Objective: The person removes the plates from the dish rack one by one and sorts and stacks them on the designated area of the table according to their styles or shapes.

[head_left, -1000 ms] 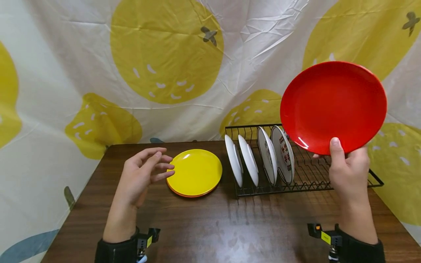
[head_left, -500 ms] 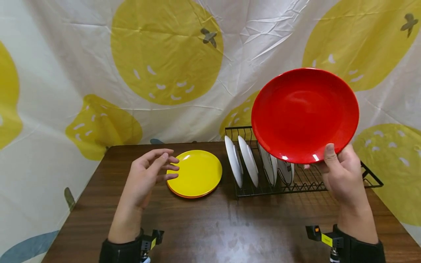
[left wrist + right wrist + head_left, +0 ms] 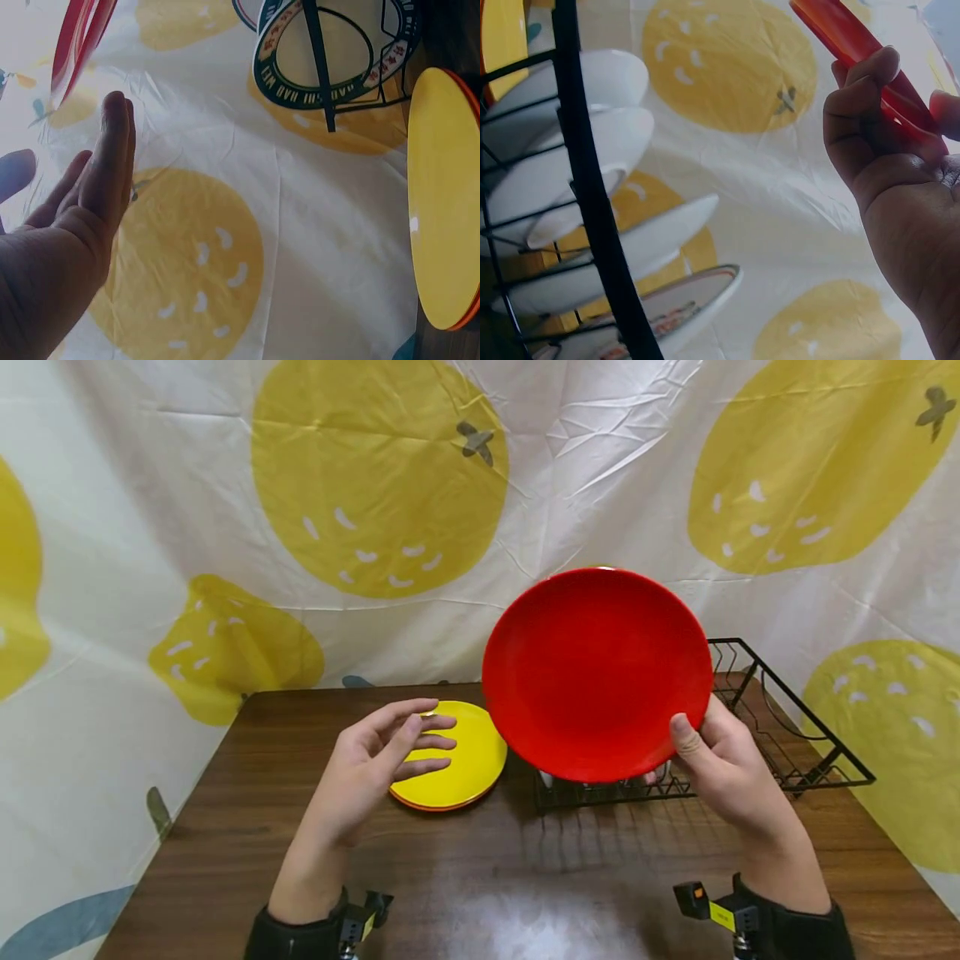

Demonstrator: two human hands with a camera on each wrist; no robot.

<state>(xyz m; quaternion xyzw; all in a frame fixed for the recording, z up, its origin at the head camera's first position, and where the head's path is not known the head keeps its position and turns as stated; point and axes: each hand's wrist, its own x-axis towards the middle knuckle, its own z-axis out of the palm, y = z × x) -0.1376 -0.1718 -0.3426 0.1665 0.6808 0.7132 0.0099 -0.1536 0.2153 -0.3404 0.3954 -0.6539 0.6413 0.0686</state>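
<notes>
A round red plate (image 3: 596, 677) is held up in front of the dish rack in the head view, its face toward me. My right hand (image 3: 723, 764) grips its lower right rim, thumb on the face and fingers behind; in the right wrist view the curled fingers (image 3: 862, 82) show against the plate's underside. My left hand (image 3: 382, 768) is raised with loosely extended fingers and holds nothing. Behind it on the table, a yellow plate (image 3: 468, 768) lies on top of an orange one, partly covered by the fingers. The left wrist view catches the red plate's edge (image 3: 79, 45) beyond that hand.
A black wire dish rack (image 3: 810, 752) stands at the right of the brown table (image 3: 480, 860). White plates (image 3: 619, 142) stand upright in it, mostly hidden behind the red plate in the head view. A fruit-patterned cloth (image 3: 420, 635) hangs behind the table.
My right hand has carried the red plate leftward and down, from the rack's right side to over its left part. My left hand has moved right, in front of the yellow plate.
</notes>
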